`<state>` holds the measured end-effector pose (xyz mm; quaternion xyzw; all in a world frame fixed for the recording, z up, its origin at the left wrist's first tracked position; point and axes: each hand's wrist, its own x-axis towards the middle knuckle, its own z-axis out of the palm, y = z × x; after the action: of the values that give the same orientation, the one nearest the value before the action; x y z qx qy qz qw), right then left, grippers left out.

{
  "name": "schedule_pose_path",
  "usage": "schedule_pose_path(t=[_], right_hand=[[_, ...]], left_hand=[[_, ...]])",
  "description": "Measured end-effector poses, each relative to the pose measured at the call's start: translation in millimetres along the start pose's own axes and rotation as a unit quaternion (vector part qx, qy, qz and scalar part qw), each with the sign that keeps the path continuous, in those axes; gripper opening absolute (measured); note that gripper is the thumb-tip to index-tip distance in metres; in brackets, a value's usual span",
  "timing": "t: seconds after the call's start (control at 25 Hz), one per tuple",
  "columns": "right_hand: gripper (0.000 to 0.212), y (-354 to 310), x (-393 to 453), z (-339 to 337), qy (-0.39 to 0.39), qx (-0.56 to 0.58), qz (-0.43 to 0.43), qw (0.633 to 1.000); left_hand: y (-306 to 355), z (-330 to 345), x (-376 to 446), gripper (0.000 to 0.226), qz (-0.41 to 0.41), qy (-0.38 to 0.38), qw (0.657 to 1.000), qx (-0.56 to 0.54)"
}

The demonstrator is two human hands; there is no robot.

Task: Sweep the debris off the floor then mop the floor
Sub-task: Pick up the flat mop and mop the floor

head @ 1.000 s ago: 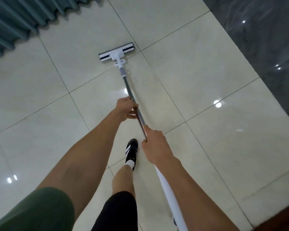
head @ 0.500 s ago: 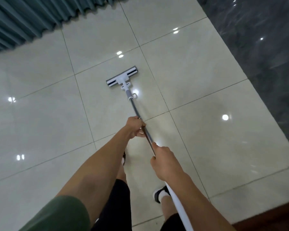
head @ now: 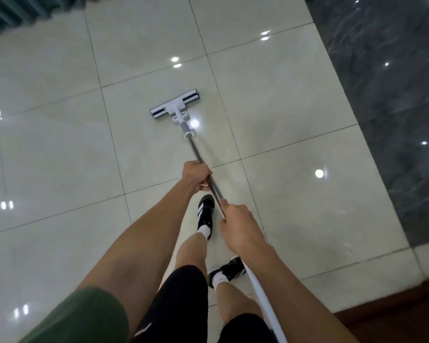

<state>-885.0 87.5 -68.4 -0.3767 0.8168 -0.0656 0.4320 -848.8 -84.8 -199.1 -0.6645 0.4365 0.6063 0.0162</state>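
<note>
A flat white mop with a dark pad strip is pictured lying flush on the glossy cream tiled floor, its head set across one tile just short of a grout line, while its silver metal pole slants back toward the person. The pole is gripped in two places: the left hand is wrapped round it nearer the mop head, its fingers curled under the metal, and the right hand is clenched round it farther from the mop head, about where the metal gives way to a white upper section that runs down past the right forearm. The spread grip is judged to serve a purpose: the hand nearer the mop head presses and steers, the other drives the stroke. Two black-and-white trainers are planted on the tiles behind the mop head, one ahead of the other, a stance suited to stepping along. No debris can be made out on the tiles around the mop head, so the mopping part of the job appears to be in hand. A dark grey marble strip borders the tiles to the mop head's right, and a teal pleated curtain hangs beyond it to the far left.
</note>
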Motion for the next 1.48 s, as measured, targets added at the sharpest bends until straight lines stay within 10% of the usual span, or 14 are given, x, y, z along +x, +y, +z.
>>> schedule_pose_path(t=[0.72, 1.16, 1.48], right_hand=[[0.031, -160.9, 311.3, -138.3, 0.045, -0.095, -0.068, 0.992], [0.068, -61.5, 224.5, -106.3, -0.012, -0.117, -0.098, 0.988], [0.062, 156.0, 98.3, -112.8, -0.009, -0.099, -0.145, 0.984]], left_hand=[[282.4, -100.6, 236.9, 0.016, 0.019, 0.041, 0.998, -0.042], [201.1, -34.0, 196.4, 0.026, -0.013, 0.031, 0.999, -0.038], [90.8, 147.3, 63.5, 0.022, -0.015, 0.047, 0.998, -0.04]])
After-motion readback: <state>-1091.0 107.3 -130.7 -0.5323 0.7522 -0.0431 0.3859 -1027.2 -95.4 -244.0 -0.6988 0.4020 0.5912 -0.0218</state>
